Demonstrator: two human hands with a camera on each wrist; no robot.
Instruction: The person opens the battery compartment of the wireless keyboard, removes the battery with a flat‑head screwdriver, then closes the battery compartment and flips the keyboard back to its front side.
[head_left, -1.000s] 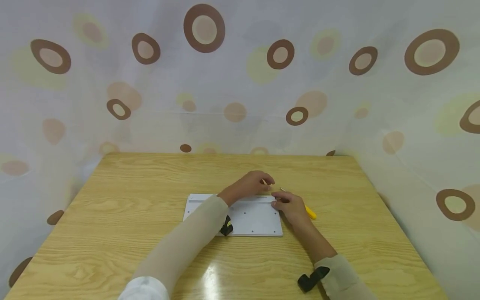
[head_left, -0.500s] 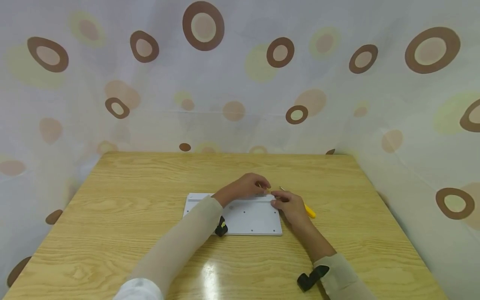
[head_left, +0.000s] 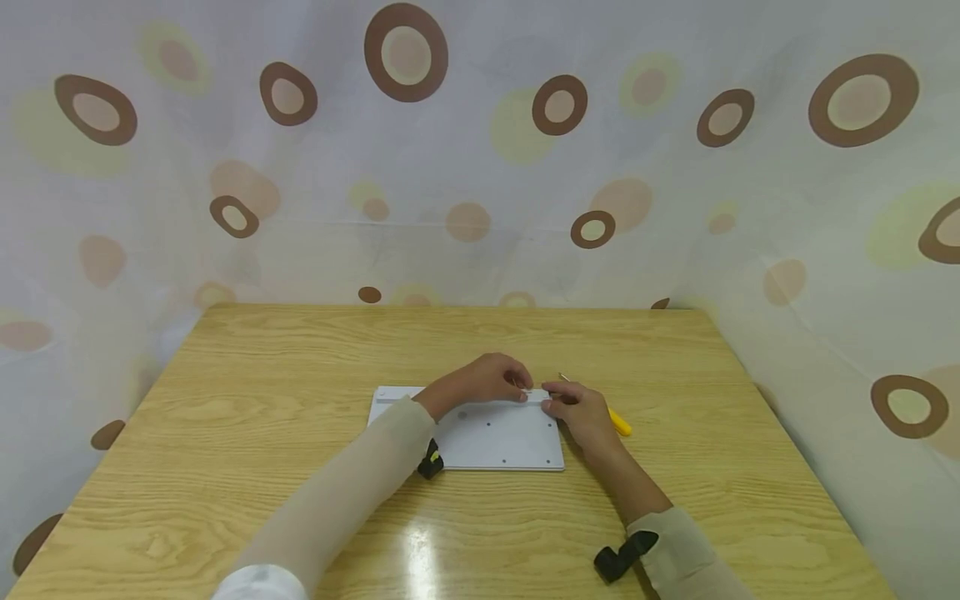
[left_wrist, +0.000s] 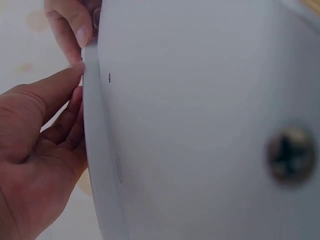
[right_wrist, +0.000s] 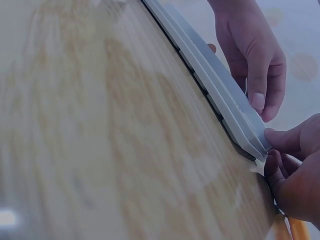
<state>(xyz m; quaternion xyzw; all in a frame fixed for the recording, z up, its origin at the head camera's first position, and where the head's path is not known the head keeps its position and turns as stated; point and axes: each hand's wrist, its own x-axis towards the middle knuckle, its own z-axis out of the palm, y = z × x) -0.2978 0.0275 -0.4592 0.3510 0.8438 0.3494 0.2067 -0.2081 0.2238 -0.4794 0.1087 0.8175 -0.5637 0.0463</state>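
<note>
A thin white panel, apparently a keyboard lying face down, rests on the table with small screws and a raised bar along its far side. My right hand pinches its far right corner between thumb and fingers. Close by, my left hand reaches across it, with the thumb over the raised bar and the other fingers curled at the far edge. In the left wrist view a cross-head screw shows large and blurred. Under the left fingers the edge is partly hidden.
A screwdriver with a yellow handle lies just right of the keyboard, partly behind my right hand. The wooden table reaches back to a patterned cloth hanging behind it and at both sides.
My left hand has come down and a little left, from above the far right edge onto the raised bar. My right hand has stayed at the corner.
</note>
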